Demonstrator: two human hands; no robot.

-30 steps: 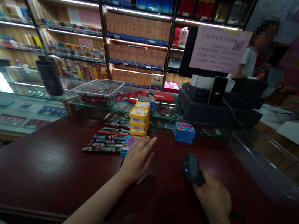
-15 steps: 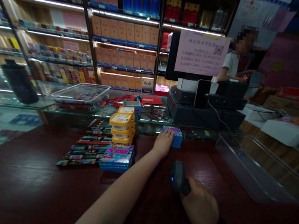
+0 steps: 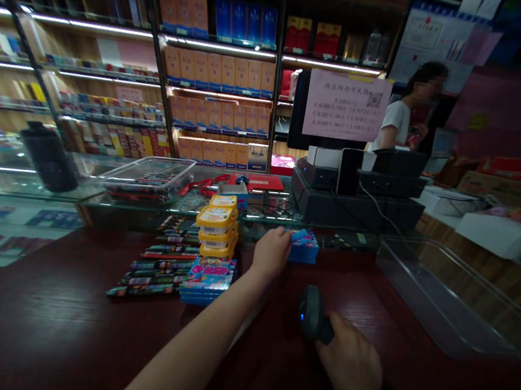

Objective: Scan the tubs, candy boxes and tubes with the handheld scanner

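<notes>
In my right hand [image 3: 351,357] is a dark handheld barcode scanner [image 3: 312,315] with a small blue light, its head pointing left over the counter. My left hand [image 3: 272,251] reaches forward to the left edge of a short stack of blue printed packets [image 3: 305,248]. Its fingers look curled together; the fingertips and anything in them are hidden. Left of that forearm lies a second stack of blue and pink packets [image 3: 210,279]. Behind this stack rise yellow-lidded tubs [image 3: 217,220], piled up. Dark patterned sticks [image 3: 154,274] lie in a row to their left.
A clear plastic tray [image 3: 449,317] stands at the right. Another clear tray [image 3: 145,173], holding sticks, and a dark bottle [image 3: 51,158] are on the glass ledge. A monitor with a paper sign [image 3: 344,106] stands behind the phone [image 3: 349,173]. A person [image 3: 395,121] is at the back right.
My left hand has drawn slightly left, from the top of the far blue stack to its left edge, and its fingers have curled. The scanner hand has barely moved. The view has tilted slightly up.
</notes>
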